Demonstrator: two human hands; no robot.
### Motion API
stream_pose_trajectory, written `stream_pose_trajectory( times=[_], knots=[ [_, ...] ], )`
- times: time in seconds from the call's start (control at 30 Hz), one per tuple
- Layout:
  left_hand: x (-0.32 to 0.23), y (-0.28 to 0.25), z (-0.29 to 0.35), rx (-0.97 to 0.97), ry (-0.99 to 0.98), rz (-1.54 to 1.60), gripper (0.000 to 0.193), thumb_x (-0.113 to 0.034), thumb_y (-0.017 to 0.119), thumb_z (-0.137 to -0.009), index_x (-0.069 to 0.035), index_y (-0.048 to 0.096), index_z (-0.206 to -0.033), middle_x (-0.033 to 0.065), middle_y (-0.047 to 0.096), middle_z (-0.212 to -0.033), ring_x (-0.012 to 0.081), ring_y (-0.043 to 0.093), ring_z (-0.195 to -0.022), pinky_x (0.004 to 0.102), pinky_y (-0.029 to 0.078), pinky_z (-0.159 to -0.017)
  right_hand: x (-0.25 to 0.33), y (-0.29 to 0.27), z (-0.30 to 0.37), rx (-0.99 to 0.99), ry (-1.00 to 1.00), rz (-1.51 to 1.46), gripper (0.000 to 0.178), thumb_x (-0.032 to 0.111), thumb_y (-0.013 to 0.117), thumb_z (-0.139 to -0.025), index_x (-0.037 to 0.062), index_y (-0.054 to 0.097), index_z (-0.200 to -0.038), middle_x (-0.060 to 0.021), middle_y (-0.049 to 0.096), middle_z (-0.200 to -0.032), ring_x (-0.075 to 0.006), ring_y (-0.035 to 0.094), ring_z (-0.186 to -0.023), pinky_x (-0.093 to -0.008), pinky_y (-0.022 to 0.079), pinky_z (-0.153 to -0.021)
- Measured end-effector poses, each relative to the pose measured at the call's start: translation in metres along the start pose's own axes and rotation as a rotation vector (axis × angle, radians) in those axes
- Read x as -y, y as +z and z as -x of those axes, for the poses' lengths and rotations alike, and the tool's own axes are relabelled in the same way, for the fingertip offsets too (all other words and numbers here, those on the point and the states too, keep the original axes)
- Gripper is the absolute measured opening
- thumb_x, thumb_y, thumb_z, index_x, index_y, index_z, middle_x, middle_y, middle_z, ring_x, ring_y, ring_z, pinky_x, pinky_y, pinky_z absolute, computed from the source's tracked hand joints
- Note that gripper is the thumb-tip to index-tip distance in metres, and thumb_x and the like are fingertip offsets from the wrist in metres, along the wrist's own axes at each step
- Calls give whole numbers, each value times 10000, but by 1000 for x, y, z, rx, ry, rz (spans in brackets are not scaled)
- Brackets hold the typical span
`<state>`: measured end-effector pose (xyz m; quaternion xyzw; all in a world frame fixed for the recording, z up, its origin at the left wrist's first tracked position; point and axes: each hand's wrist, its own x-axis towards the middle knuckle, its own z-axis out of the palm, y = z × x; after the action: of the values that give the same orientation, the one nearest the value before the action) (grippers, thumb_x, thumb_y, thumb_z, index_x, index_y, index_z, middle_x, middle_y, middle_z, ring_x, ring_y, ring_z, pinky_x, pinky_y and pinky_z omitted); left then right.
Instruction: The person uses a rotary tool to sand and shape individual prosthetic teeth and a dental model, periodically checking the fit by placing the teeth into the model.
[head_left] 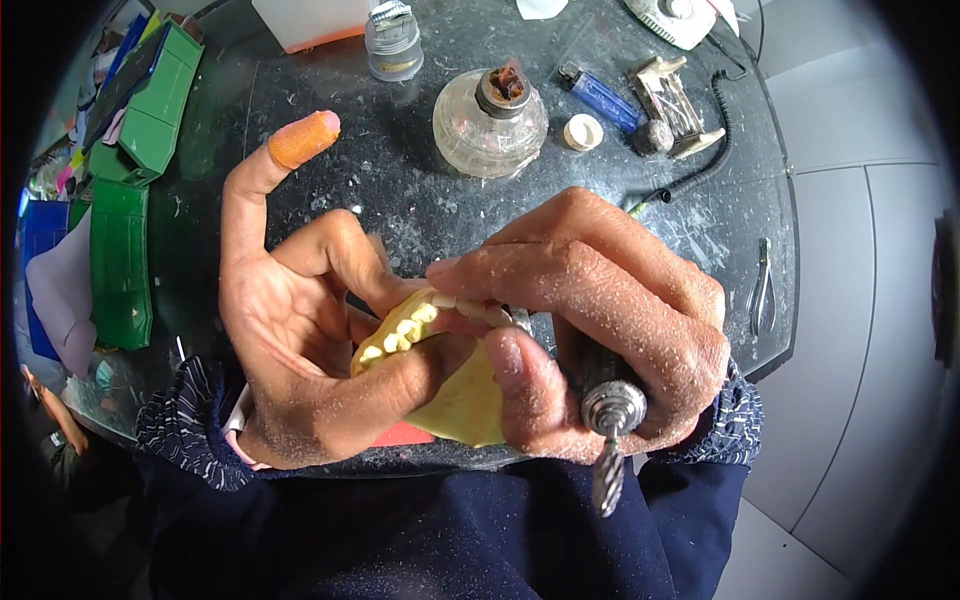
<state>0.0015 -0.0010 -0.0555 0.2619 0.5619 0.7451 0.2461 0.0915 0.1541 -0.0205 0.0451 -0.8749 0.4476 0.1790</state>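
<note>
My left hand (310, 375) is closed around a yellow dental cast (465, 405), its thumb across the front beside a row of moulded teeth. One finger of that hand, wrapped in an orange cover (300, 142), sticks up away from the cast. In my dusty right hand (625, 300) rests a metal rotary handpiece (612, 408), its fluted bur (608, 482) pointing down toward my lap, clear of the cast. The fingertips and thumb of this hand also meet at a cream, tooth-coloured piece (470, 308) along the cast's edge; fingers partly hide it.
Beyond my hands stand a glass spirit burner (490, 135), a blue lighter (605, 100), a small white cup (583, 132) and a hinged metal frame (672, 105). A black coiled cord (700, 178) runs at right, above pliers (764, 290). Green bins (120, 265) line the left.
</note>
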Motion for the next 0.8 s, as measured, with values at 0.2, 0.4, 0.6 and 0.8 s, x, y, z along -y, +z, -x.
stream_pose_trajectory(
  times=[0.2,0.4,0.6,0.8],
  knots=[
    [-1,1,0,-24,25,-29,893,28,633,-671,31,90,-1380,-17,445,-650,25,436,-583,155,378,-581,-4,3,-1,-18,-28,-17,221,147,588,-799,-42,666,-880,-154,614,-757,-239,633,-690,-313,512,-608],
    [-7,6,-1,-45,11,-27,894,22,619,-630,37,112,-1367,-12,427,-647,34,412,-568,152,364,-571,-1,-1,-2,-9,-34,-26,232,155,597,-777,-38,667,-887,-161,613,-757,-246,633,-682,-315,512,-601],
    [-3,3,1,-47,10,-20,911,8,611,-599,42,109,-1359,-7,417,-652,38,407,-567,151,365,-570,-7,6,-3,-31,-71,-22,216,113,613,-735,-19,669,-897,-155,617,-760,-244,634,-700,-322,514,-609],
    [-2,-1,0,13,102,-43,932,2,641,-591,30,110,-1356,-7,422,-664,39,405,-558,143,358,-563,1,3,-4,11,-37,-16,189,103,641,-735,9,679,-895,-135,608,-771,-232,628,-694,-312,514,-605]
  ],
)
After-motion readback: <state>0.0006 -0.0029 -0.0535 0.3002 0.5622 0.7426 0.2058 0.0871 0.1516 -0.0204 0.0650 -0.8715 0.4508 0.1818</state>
